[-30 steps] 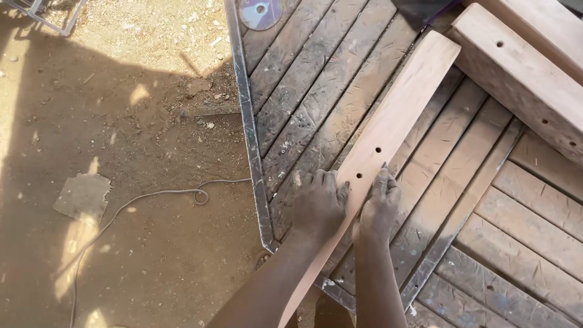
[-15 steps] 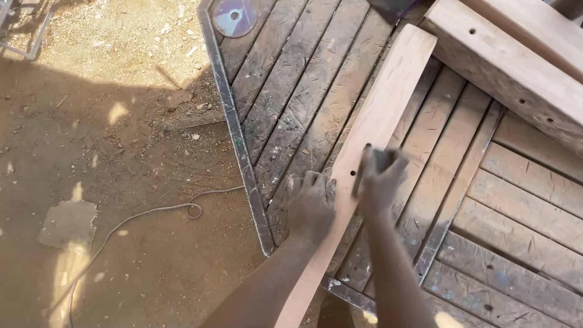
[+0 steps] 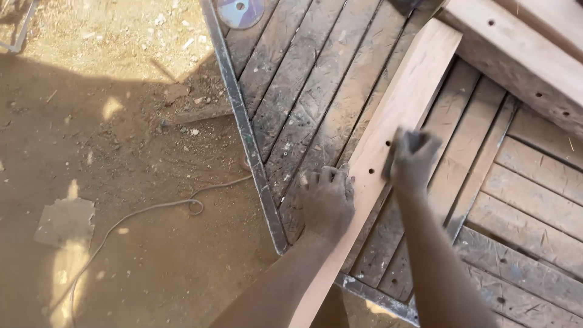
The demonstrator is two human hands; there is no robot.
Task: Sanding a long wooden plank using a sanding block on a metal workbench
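Pressing flat left hand (image 3: 328,200) on plank (image 3: 401,103); right hand (image 3: 414,159) gripping sanding pad (image 3: 413,141)

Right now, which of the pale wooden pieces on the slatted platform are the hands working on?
The long, thin pale plank lying diagonally: the left hand presses it down and the right hand rests on it. The thick drilled beams at upper right lie untouched.
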